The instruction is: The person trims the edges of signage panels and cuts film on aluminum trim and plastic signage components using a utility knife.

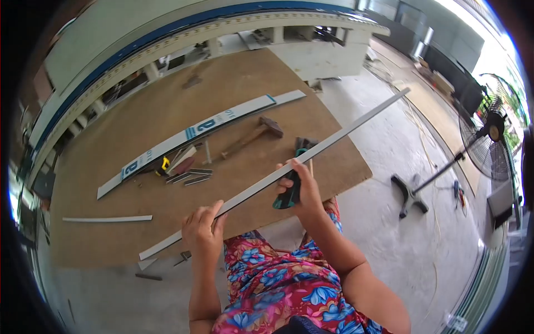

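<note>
A long, narrow white strip (261,183) slants across the front of the brown board (233,78), its far end reaching past the board's right edge. My left hand (203,225) grips the strip near its lower left end, fingers closed round it. Farther up, my right hand (303,186) has its fingers wrapped round a dark green-handled tool (287,195), and its thumb and forefinger touch the strip. The tool's dark head shows just behind the strip. A hammer (253,136) lies behind on the board.
Long printed strips (222,117), a yellow-and-black tool (165,164), small metal pieces (194,177) and a short white strip (107,219) lie on the board. A large machine (328,55) stands behind. At the right are a standing fan (411,195) and cables on the floor.
</note>
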A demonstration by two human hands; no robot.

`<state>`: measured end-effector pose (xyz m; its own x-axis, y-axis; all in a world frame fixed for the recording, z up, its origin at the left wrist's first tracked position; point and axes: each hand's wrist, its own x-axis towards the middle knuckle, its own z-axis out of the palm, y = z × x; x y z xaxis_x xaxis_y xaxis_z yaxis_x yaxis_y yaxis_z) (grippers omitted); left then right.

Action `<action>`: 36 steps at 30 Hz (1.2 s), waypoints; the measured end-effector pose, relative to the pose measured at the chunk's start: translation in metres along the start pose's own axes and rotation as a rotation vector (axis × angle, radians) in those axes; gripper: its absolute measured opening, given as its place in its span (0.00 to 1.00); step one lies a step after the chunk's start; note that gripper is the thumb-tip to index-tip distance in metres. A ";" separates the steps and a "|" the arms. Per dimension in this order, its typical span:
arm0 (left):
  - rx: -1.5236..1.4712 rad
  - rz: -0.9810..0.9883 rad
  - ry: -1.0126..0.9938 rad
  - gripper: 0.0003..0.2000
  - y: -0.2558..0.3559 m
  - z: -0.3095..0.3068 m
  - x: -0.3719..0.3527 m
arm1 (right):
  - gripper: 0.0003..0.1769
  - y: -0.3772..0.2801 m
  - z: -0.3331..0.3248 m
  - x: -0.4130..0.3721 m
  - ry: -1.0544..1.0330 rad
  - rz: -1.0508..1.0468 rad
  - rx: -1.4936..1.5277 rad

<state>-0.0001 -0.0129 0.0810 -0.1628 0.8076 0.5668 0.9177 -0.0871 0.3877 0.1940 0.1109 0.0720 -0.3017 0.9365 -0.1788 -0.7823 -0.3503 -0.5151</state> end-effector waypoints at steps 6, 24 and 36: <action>0.012 0.029 -0.138 0.12 -0.012 0.013 -0.018 | 0.17 0.009 -0.086 -0.020 0.101 0.129 -0.207; 0.134 -0.110 -0.362 0.10 -0.007 0.009 -0.021 | 0.28 0.003 -0.117 -0.076 -0.073 -0.667 -1.529; 0.091 -0.121 -0.374 0.09 -0.007 0.004 -0.026 | 0.28 0.015 -0.108 -0.046 -0.165 -0.491 -1.668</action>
<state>-0.0004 -0.0315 0.0608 -0.1435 0.9669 0.2110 0.9310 0.0596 0.3601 0.2547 0.0644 -0.0179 -0.3597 0.8931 0.2702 0.5084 0.4304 -0.7458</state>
